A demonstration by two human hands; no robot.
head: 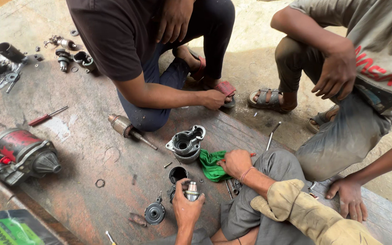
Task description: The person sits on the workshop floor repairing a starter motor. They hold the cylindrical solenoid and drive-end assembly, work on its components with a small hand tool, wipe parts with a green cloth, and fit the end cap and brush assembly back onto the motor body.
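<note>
Workbench (82, 136), small metal gear part (192, 191) gripped, seemingly, in left hand (186, 206)

- small silver pinion gear (191, 191) stood upright in the left hand (186, 207), just by a black cup-shaped housing (178, 173)
- green rag (213, 165) lay crumpled under the right hand (236, 163)

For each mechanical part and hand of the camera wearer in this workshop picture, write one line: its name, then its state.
left hand: gripping the small gear part, upright
right hand: resting on the green rag
grey housing: open, lying on the board
armature: removed, lying on its side
red starter motor: assembled, lying on its side
red screwdriver: lying flat, untouched
</note>
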